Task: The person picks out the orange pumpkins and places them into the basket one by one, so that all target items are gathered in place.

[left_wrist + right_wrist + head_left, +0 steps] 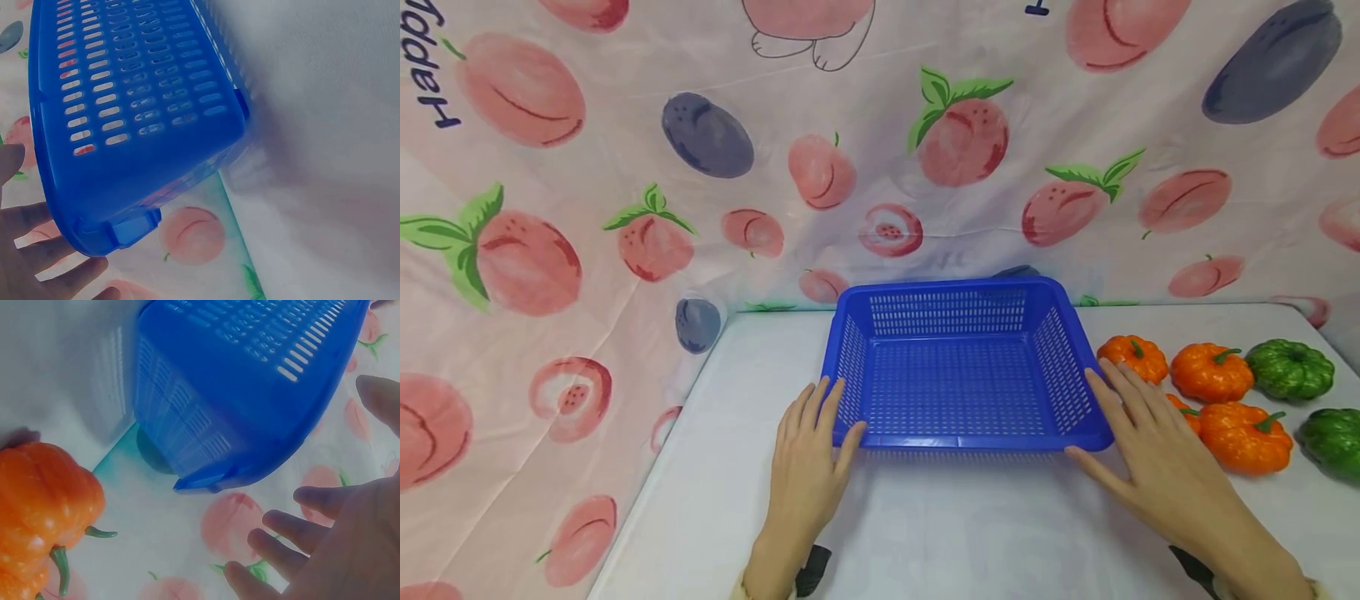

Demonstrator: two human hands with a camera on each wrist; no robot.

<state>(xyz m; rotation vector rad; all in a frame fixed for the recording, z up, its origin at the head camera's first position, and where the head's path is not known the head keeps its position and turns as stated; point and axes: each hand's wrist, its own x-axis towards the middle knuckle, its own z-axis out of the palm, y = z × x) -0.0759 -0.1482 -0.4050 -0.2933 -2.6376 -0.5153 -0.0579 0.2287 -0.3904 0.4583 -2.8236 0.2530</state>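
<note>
To align the blue basket (pixel 958 442) well, we should apply light, even pressure from both sides. We set the left hand (pixel 803 468) at its near left corner, fingers extended, slightly spread, gripping nothing. The basket lies between our hands on the white table (pixel 955 533). The right hand (pixel 1156 462), beside the orange pumpkins (pixel 1243 440), has straight, parted fingers, gripping nothing; rim contact we cannot confirm.

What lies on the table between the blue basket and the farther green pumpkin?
An orange pumpkin, then another orange pumpkin, in the head view.
</note>
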